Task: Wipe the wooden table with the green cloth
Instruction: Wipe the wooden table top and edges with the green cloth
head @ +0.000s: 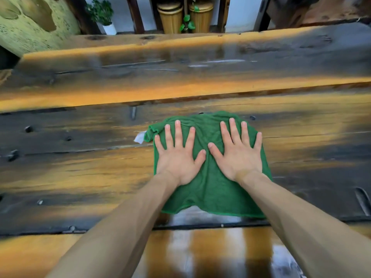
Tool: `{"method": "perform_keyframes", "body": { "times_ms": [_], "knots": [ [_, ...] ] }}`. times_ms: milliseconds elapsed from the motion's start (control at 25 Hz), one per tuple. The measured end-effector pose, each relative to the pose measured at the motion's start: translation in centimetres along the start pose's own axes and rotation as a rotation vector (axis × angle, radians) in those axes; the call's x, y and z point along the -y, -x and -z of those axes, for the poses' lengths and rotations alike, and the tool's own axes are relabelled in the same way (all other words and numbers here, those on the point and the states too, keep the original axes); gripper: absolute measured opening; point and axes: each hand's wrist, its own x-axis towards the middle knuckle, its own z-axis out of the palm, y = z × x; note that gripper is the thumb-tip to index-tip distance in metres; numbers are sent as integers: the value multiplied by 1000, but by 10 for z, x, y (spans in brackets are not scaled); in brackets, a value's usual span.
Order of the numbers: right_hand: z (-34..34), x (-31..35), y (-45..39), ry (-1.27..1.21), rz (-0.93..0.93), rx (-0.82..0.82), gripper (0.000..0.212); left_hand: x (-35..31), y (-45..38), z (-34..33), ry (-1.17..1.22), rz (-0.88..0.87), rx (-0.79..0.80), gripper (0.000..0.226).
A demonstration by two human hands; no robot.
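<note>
The green cloth (208, 189) lies spread flat near the middle of the wooden table (80, 167), a plank top of dark and orange-toned boards. A small white tag sticks out at the cloth's left corner. My left hand (177, 155) presses flat on the cloth's left half with fingers straight and spread. Beside it, my right hand (239, 153) presses flat on the right half in the same way. Both forearms reach in from the bottom of the view.
A second long plank (180, 65) runs across behind the table. Beyond it stand two wicker bins (170, 17), a potted plant (104, 15) and dark wooden posts. A large green stone-like object (34, 23) fills the far left corner.
</note>
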Motion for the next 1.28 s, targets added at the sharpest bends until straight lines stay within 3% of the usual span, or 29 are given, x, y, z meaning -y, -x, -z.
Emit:
{"method": "perform_keyframes", "body": {
  "times_ms": [400, 760, 1280],
  "knots": [
    [23, -14, -166, 14, 26, -51, 78, 7, -154, 33, 9, 50, -58, 75],
    [47, -25, -311, 1, 44, -30, 79, 14, -294, 70, 56, 78, -14, 75],
    [74, -41, -454, 22, 79, 0, 82, 10, -433, 104, 51, 119, -25, 75]
  ]
}}
